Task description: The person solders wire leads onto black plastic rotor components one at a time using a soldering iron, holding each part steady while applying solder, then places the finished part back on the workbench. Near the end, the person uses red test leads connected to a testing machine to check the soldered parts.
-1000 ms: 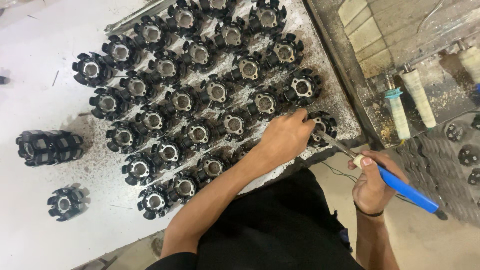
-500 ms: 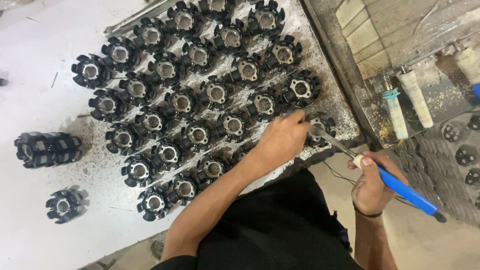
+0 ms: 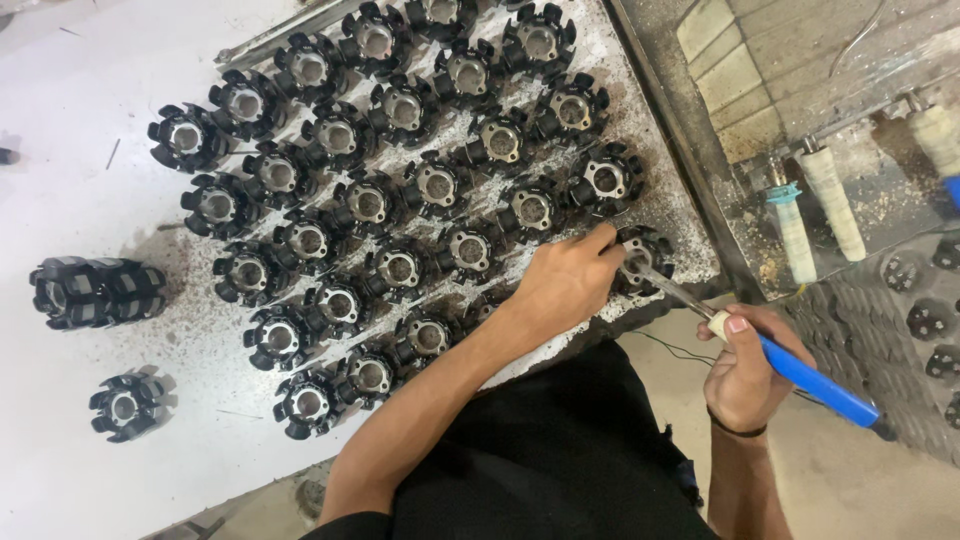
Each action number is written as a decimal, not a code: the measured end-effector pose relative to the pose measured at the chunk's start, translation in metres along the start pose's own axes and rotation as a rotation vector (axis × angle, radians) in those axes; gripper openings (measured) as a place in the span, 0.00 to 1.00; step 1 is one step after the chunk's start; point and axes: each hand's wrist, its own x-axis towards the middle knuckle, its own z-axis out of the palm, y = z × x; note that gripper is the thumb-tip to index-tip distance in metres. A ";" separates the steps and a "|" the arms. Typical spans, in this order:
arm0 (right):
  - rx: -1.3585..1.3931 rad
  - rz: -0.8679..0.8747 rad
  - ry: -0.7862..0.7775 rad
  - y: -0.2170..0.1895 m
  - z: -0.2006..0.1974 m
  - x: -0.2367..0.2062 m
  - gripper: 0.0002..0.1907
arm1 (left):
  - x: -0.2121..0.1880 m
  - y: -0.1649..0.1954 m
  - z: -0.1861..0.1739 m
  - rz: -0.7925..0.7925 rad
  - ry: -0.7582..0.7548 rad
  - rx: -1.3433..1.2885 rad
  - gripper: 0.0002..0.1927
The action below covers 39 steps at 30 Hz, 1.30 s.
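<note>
Several black, toothed stator cores with metal hubs stand in rows on a white table (image 3: 80, 130). My left hand (image 3: 565, 280) rests on the core at the near right corner (image 3: 655, 245), fingers pinching its edge. My right hand (image 3: 745, 365) grips a blue-handled soldering iron (image 3: 815, 385). Its metal tip reaches into that same core beside my left fingers.
A stack of cores lies on its side (image 3: 95, 292) at the left, with a single core (image 3: 127, 405) below it. To the right, a dirty bench (image 3: 770, 120) holds two white cylindrical handles (image 3: 835, 205). More black parts (image 3: 925, 320) lie at far right.
Both hands stay on the near right core; the iron's tip shifts only slightly. The view has drifted a little.
</note>
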 end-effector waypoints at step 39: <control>-0.110 -0.152 -0.159 0.034 0.051 0.073 0.11 | 0.030 -0.060 -0.010 -0.147 0.109 0.163 0.08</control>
